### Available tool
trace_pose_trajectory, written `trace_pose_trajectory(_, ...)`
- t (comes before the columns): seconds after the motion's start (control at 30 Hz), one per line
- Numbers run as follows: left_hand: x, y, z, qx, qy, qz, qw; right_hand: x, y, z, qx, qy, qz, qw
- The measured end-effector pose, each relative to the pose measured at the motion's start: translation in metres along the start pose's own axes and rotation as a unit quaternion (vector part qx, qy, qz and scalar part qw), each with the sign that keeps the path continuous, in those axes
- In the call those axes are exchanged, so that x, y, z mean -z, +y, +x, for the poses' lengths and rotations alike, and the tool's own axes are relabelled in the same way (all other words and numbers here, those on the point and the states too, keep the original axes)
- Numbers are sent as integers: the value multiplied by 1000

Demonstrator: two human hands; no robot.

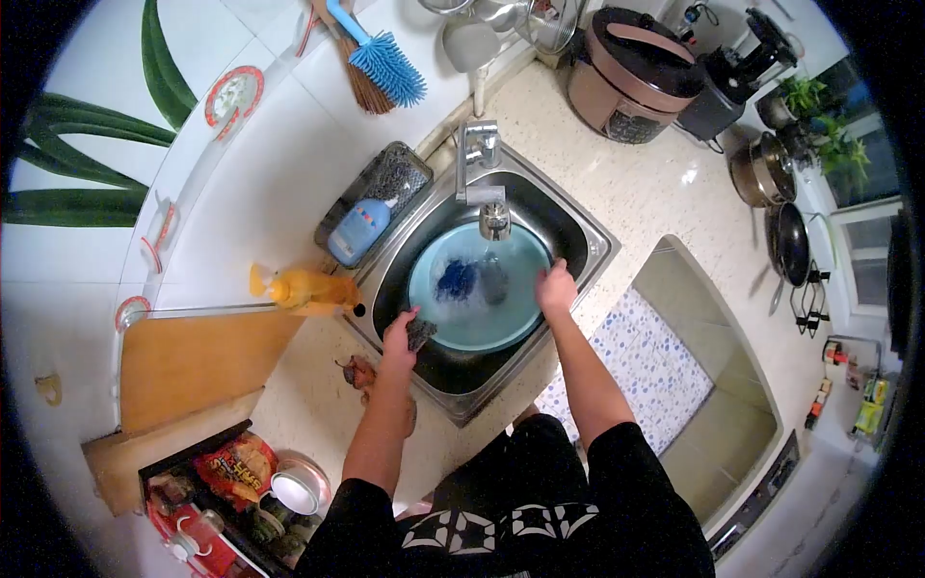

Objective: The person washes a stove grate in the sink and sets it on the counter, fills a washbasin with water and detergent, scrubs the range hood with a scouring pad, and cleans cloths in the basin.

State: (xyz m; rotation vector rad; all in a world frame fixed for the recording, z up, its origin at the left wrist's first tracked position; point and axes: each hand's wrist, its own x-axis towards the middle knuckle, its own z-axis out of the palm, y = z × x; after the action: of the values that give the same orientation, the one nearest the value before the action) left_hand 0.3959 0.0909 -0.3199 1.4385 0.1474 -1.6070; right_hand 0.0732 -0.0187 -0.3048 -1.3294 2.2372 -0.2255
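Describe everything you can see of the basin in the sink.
The basin is round, light turquoise and looks plastic. It sits upright in the metal sink under the tap, holding cloudy water and something dark blue. The right hand grips its rim; the left hand, holding a dark pad, is at the near-left edge.

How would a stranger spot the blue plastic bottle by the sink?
Find the rectangular stainless steel sink, then the dark rectangular tray along its left side. The blue plastic bottle is in the tray's nearer end. Its orange pump-bottle neighbour is outside the tray.
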Motion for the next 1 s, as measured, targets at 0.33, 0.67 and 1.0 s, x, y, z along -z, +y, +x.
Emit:
trace_pose_trajectory(0.33, 25, -20, -49, -17, -59, -85, 995, 3, 19, -45, 102, 95, 170, 975)
trace_pose_trajectory(0.67, 37, 18, -140, -108, -46, 16, 993, 49, 15, -129, 96, 133, 292, 942)
trace_pose_trajectory(1.0, 21, 12, -207, -104, -102, 18, 989, 77, 63, -192, 73, 199, 323, 922)
